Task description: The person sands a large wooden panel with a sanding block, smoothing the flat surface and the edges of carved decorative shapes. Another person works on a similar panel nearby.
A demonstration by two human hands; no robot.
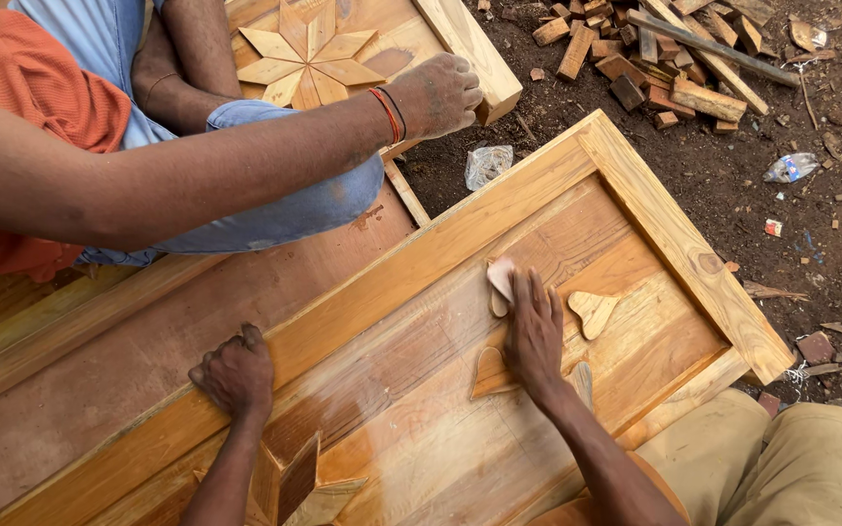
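My right hand lies flat on the recessed panel of a wooden door, fingertips pressing a small pinkish piece of sandpaper. Heart-shaped wooden pieces sit around this hand, one just right of it and another partly under the wrist. My left hand is a closed fist resting on the door's raised frame rail, holding nothing I can see. A star-shaped wooden inlay lies near my left forearm at the bottom edge.
Another person sits at the upper left, their hand gripping a wooden beam beside a second star inlay. Scrap wood blocks, a plastic bottle and a crumpled plastic bag lie on the dirt ground.
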